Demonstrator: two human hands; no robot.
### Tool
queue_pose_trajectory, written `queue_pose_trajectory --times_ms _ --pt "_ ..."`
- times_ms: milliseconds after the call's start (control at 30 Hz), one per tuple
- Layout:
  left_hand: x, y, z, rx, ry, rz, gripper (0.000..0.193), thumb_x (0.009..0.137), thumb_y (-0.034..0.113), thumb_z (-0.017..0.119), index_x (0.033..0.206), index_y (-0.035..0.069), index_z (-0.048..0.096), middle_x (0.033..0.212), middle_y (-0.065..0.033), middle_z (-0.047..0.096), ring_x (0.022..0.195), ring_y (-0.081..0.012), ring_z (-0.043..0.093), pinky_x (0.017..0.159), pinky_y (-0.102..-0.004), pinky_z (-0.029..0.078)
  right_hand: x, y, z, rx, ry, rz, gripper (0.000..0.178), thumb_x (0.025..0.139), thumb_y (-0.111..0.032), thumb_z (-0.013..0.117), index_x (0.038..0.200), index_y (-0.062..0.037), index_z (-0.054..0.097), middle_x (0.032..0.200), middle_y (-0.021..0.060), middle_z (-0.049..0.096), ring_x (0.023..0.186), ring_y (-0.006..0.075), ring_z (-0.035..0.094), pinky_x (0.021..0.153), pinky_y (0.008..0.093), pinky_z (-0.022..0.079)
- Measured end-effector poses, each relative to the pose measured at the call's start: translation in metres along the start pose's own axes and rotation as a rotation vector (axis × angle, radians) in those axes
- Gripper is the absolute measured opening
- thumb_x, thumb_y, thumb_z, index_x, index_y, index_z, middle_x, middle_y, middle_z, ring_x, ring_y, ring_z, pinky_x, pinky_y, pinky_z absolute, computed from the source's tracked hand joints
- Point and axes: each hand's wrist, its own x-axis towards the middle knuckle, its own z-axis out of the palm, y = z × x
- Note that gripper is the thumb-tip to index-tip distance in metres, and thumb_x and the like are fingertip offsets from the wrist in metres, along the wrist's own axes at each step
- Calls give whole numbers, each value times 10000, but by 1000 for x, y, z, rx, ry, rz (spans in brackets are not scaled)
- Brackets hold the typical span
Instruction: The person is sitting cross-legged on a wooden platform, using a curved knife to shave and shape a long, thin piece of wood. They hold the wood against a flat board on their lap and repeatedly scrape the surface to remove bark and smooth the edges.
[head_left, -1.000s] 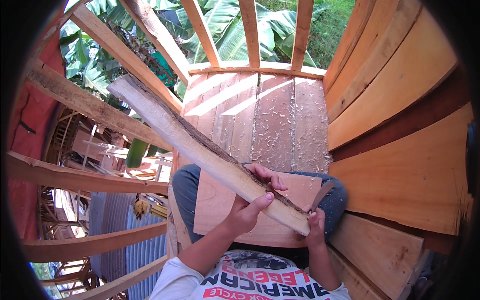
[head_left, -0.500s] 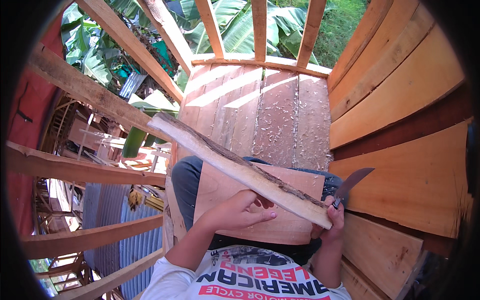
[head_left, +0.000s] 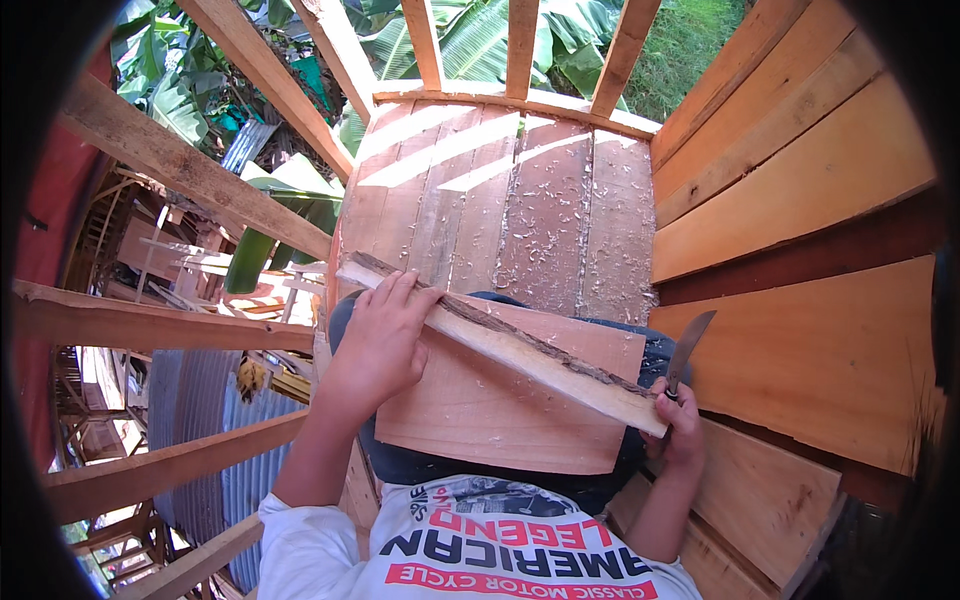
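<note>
A long strip of wood (head_left: 540, 362), pale on its cut face and with rough dark bark along the far edge, slants across my lap. My left hand (head_left: 388, 325) wraps over its far left part. At its near right end is my right hand (head_left: 680, 425), closed round the handle of a knife (head_left: 688, 350) whose dark curved blade points up and away. The fingers of that hand also touch the end of the strip. Below the strip, a flat wooden board (head_left: 510, 425) rests on my legs.
Plank flooring (head_left: 480, 200) strewn with pale shavings stretches ahead. On the right stands a wall of wooden boards (head_left: 800, 340). Wooden railing slats (head_left: 190, 335) run along the left and far sides, with corrugated metal sheets (head_left: 200, 430) and banana leaves (head_left: 470, 50) beyond them.
My left hand has moved from beneath the strip's middle up to its far left part and taken hold there. The strip's left end has come down and nearer.
</note>
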Motion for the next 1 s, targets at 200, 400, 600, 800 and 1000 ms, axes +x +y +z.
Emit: queue_pose_trajectory --times_ms 200,400,600,800,1000 --pt "29 -34 4 69 -85 61 543 649 6 635 1179 75 541 1113 -140 551 1123 -331 504 1008 -449 364 2 -10 8 14 38 5 244 837 -271 656 872 -73 518 584 3 490 423 94 454 374 225 337" --pt "28 -40 -20 -5 -82 112 386 612 156 654 966 49 542 914 -163 571 930 -363 551 891 -413 416 11 -3 -14 53 138 -80 411 924 -478 551 875 -72 519 567 6 476 404 84 428 364 222 327" --pt "0 -34 -38 -100 -119 24 448 587 235 663 967 26 552 808 -202 603 793 -395 588 718 -439 473 16 -9 -10 90 246 -83 511 970 -543 419 862 -52 511 514 -10 394 378 75 365 351 221 306" --pt "-49 -21 -25 -260 -247 -142 437 653 254 686 1008 35 554 760 -199 604 719 -387 610 666 -413 482 12 -3 -4 -161 166 -107 558 976 -558 382 746 -61 485 484 -22 352 371 77 349 360 221 289" --pt "-93 5 -12 -495 -438 -301 487 793 320 696 1106 5 496 808 -228 621 780 -371 641 690 -405 485 3 8 44 -742 57 -246 545 977 -433 468 613 -28 493 490 59 448 411 171 444 422 322 316"
